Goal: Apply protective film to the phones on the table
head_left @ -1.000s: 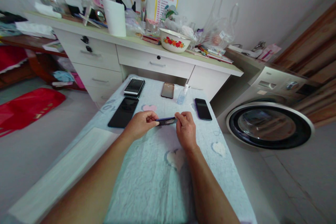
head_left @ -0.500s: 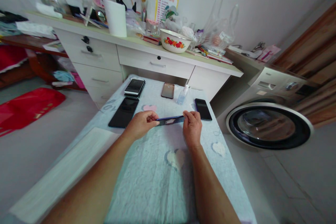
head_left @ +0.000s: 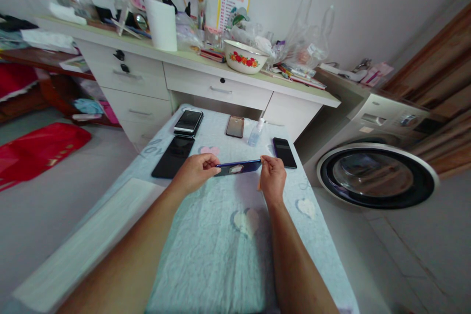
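Observation:
A dark blue phone [head_left: 239,168] is held sideways and tilted above the cloth-covered table. My left hand [head_left: 198,171] pinches its left end, and my right hand [head_left: 272,176] grips the right end between thumb and fingers. To the left of my left hand lies a black tablet [head_left: 173,158], with stacked phones [head_left: 189,121] behind it. Another dark phone [head_left: 284,152] rests just beyond my right hand. Farther back are a brown phone case [head_left: 235,126] and a small clear spray bottle [head_left: 255,132]. A bit of orange shows beside my right hand.
Behind the table [head_left: 217,255] stands a white desk [head_left: 147,76] holding a paper roll [head_left: 161,24], a flowered bowl [head_left: 246,57] and plastic bags. A washing machine [head_left: 362,122] is at the right. A pale board [head_left: 91,240] lies along the left side.
The held phone's right end has shifted slightly right and up, with my right hand. My left hand has moved slightly left. More of the phone's face shows.

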Demonstrator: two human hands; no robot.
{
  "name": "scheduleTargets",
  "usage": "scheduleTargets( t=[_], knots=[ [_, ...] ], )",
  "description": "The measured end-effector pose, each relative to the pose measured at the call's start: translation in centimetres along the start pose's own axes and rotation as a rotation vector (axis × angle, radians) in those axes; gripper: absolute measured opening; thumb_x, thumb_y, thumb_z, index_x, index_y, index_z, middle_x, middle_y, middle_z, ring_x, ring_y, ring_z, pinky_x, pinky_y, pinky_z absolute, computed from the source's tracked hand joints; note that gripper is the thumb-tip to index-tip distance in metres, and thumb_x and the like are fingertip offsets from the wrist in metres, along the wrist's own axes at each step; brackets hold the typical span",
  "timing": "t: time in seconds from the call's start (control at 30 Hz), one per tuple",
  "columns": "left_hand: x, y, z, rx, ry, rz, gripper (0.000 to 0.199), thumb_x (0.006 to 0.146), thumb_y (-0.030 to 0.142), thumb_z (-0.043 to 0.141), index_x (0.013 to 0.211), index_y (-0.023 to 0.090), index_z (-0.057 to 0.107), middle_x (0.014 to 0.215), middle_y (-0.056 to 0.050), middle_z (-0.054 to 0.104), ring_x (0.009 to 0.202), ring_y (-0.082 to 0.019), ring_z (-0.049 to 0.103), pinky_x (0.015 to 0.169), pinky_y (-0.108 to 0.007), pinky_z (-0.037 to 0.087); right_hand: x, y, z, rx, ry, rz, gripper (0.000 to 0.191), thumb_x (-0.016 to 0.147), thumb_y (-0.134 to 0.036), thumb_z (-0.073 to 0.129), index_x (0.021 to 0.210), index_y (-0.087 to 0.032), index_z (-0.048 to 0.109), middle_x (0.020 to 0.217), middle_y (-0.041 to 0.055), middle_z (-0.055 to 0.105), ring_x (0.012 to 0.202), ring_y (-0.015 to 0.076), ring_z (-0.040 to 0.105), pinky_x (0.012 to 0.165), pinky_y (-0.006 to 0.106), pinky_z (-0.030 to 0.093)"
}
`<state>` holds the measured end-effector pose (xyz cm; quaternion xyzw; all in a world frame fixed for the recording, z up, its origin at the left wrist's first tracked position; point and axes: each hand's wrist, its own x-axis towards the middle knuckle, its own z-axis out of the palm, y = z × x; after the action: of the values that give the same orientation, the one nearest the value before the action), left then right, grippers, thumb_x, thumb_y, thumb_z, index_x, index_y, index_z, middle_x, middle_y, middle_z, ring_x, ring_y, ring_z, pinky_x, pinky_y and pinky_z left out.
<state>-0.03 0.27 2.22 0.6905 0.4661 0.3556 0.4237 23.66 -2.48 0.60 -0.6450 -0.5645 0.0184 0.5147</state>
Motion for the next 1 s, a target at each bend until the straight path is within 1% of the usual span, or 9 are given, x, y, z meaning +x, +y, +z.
scheduleTargets(
  t=[0.17,0.3,0.43,0.63,0.7,0.87,1.0],
  knots=[
    [0.0,-0.2,0.1,-0.013,0.002,0.008,0.016,0.069,0.032,0.065,0.075,0.017,0.063,0.062,0.003,0.056,0.057,-0.012,0.05,0.055,-0.023,0.037,0.0,0.6,0.2,0.058,-0.012,0.119,0.027,0.086,-0.027,0.049,0.091,-0.014,0.072,0.091,0.0097,0.066,0.086,0.0198,0.061,0.083,0.033,0.045],
    [0.1,-0.4,0.1,-0.012,0.006,0.006,0.016,0.07,0.032,0.065,0.075,0.017,0.063,0.062,0.004,0.056,0.057,-0.011,0.05,0.056,-0.023,0.038,0.0,1.3,0.4,0.016,-0.056,0.154,0.03,0.084,-0.026,0.047,0.091,-0.013,0.073,0.091,0.0108,0.068,0.086,0.0202,0.062,0.082,0.032,0.045],
    [0.2,-0.7,0.1,0.011,0.025,0.006,0.015,0.07,0.032,0.065,0.076,0.018,0.063,0.064,0.004,0.057,0.057,-0.011,0.051,0.056,-0.023,0.038,-0.2,1.7,0.6,-0.081,-0.13,0.131,0.031,0.084,-0.023,0.044,0.09,-0.013,0.073,0.089,0.01,0.068,0.085,0.0197,0.06,0.08,0.03,0.043],
    [0.2,-0.9,0.1,0.022,0.042,0.017,0.016,0.07,0.033,0.064,0.076,0.018,0.063,0.064,0.003,0.058,0.059,-0.013,0.053,0.057,-0.024,0.039,-0.3,1.7,0.5,-0.21,-0.204,0.045,0.032,0.084,-0.018,0.041,0.085,-0.016,0.073,0.078,0.0059,0.063,0.077,0.0178,0.056,0.073,0.027,0.04],
    [0.2,-0.7,0.1,0.022,0.046,0.013,0.016,0.07,0.033,0.064,0.076,0.018,0.063,0.064,0.003,0.058,0.058,-0.013,0.053,0.057,-0.024,0.039,-0.2,1.7,0.6,-0.259,-0.231,0.029,0.032,0.083,-0.015,0.041,0.083,-0.016,0.073,0.076,0.0062,0.062,0.074,0.0175,0.055,0.07,0.026,0.04],
    [0.1,-0.4,0.1,0.032,0.064,0.001,0.017,0.069,0.033,0.065,0.075,0.017,0.063,0.063,0.003,0.058,0.058,-0.013,0.053,0.057,-0.024,0.04,-0.3,1.8,0.8,-0.375,-0.276,0.027,0.032,0.082,-0.013,0.042,0.082,-0.015,0.074,0.077,0.0092,0.062,0.07,0.0173,0.055,0.065,0.026,0.038],
    [0.2,-0.5,0.0,0.024,0.081,0.0,0.016,0.069,0.032,0.064,0.076,0.017,0.063,0.067,0.001,0.062,0.061,-0.013,0.056,0.058,-0.024,0.041,-0.3,2.0,0.8,-0.356,-0.284,0.027,0.032,0.081,-0.014,0.043,0.084,-0.015,0.075,0.078,0.0098,0.064,0.071,0.0177,0.057,0.067,0.026,0.04]
  ],
)
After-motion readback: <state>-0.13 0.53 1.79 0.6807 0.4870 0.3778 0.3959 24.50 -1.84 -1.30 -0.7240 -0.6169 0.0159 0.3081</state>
